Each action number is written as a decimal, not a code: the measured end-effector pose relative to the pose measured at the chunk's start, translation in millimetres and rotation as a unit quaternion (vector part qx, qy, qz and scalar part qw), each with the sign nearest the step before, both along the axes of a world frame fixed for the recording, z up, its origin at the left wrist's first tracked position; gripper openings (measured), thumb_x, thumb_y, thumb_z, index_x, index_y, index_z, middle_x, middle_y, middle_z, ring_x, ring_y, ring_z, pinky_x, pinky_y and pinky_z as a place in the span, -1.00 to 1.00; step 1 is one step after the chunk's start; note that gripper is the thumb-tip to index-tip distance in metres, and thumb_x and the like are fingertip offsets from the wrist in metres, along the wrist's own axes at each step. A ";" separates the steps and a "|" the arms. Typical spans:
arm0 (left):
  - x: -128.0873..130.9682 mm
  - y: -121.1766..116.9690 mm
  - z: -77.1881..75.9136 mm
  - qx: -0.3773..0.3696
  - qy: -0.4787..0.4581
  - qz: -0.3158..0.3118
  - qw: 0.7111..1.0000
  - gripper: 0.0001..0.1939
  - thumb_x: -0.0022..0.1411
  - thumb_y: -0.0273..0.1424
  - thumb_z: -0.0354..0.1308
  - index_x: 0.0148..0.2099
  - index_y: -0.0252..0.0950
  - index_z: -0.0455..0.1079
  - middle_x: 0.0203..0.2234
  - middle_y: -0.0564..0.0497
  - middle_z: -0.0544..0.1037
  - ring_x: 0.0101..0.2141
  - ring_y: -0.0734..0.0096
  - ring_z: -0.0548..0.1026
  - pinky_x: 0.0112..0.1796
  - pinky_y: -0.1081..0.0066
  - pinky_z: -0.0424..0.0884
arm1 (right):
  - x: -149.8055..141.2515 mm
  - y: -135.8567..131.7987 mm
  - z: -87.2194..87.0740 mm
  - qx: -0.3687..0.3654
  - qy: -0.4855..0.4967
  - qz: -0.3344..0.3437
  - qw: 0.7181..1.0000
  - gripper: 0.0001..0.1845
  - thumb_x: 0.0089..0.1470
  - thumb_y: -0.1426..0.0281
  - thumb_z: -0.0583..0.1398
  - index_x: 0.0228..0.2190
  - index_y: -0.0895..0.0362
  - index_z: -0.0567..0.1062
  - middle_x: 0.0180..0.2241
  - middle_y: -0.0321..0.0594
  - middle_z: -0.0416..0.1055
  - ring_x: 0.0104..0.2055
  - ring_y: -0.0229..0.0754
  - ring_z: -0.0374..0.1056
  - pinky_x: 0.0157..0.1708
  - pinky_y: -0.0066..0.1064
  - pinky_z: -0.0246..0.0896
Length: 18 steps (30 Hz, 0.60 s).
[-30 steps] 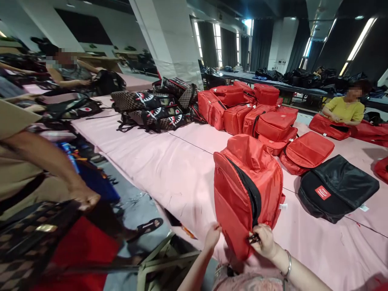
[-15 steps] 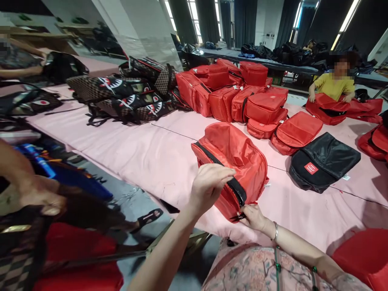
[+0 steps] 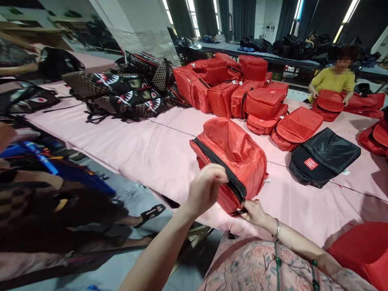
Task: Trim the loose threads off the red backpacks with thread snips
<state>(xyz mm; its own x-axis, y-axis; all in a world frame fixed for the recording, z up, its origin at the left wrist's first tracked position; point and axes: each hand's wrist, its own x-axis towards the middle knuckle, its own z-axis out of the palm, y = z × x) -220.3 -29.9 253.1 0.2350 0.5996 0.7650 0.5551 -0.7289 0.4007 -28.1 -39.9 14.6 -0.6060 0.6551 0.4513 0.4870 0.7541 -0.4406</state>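
A red backpack (image 3: 239, 151) with a black zipper lies on its side on the pink table cover (image 3: 145, 145), just in front of me. My left hand (image 3: 204, 188) curls over the bag's near edge beside the zipper and grips the fabric. At the bag's lower corner, my right hand (image 3: 254, 211) pinches the black zipper pull (image 3: 239, 211).
A black backpack (image 3: 324, 159) lies to the right, red backpacks (image 3: 260, 103) are piled behind, and shark-print bags (image 3: 127, 95) lie at the far left. A person in yellow (image 3: 333, 81) handles a red bag across the table. Another person stands at my left.
The backpack went from upright to lying on its side. My left hand moved from its lower edge up onto the zipper side; my right hand kept pinching the pull.
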 end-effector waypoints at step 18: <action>22.4 -12.3 5.3 -0.049 0.219 0.127 0.966 -0.84 0.24 -0.35 0.03 -0.35 -0.22 0.39 -0.37 -0.01 0.51 -0.29 0.31 0.38 -0.19 0.21 0.18 | 1.8 -6.3 14.9 -0.056 0.024 -0.009 0.998 -0.91 -0.06 0.46 0.05 -0.41 0.10 0.30 -0.52 -0.29 0.43 -0.55 -0.28 0.32 -0.52 -0.52 0.10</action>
